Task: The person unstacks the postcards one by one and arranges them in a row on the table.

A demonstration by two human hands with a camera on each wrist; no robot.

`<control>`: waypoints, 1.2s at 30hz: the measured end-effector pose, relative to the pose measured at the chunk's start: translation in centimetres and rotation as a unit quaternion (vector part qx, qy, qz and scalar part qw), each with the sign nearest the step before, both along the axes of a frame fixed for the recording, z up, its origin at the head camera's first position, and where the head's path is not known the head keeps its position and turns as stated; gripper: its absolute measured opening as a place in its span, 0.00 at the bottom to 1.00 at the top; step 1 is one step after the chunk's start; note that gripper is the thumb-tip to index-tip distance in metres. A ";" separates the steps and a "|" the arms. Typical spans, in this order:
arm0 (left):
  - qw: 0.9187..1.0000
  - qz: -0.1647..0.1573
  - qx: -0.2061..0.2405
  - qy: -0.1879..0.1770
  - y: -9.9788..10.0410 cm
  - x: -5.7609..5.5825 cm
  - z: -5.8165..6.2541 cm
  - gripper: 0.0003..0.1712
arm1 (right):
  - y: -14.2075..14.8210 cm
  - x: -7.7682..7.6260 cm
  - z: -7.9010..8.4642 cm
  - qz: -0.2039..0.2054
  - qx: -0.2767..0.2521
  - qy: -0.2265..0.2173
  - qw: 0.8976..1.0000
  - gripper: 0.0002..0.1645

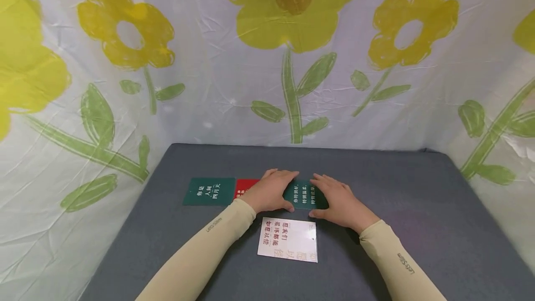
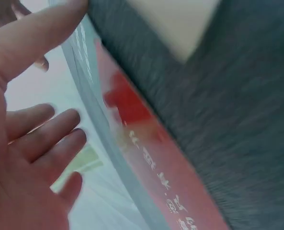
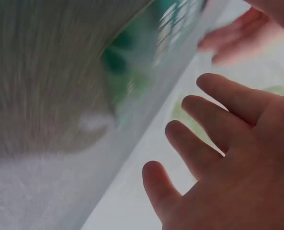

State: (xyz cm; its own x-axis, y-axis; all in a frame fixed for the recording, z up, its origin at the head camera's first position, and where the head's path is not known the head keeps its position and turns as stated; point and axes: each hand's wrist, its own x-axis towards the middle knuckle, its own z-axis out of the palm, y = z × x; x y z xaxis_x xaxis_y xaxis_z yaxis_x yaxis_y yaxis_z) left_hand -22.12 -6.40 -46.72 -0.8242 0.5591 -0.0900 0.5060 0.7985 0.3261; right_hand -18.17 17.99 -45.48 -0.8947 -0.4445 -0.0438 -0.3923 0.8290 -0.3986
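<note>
A dark green card (image 1: 302, 195) with white Chinese characters lies on the table between my two hands in the head view. My left hand (image 1: 269, 193) hovers at its left end, partly covering a red card (image 1: 243, 186). Over its right end is my right hand (image 1: 340, 201). Both hands have spread fingers and appear to hold nothing; whether fingertips touch the card is unclear. Another green card (image 1: 209, 192) adjoins the red one on the left. Nearer me lies a pale pink card (image 1: 288, 240) with red characters. In the left wrist view, the red card (image 2: 168, 167) looks glossy.
The cards lie on a table (image 1: 397, 180) with a dark grey cloth cover. Behind it and at both sides hangs a white curtain (image 1: 209, 82) printed with yellow flowers, close to the table's far edge.
</note>
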 end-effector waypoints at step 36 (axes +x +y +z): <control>0.998 -0.044 -0.054 -0.010 -4.2 10.2 1.8 0.56 | -4.0 8.1 -0.4 0.063 0.032 0.025 0.997 0.53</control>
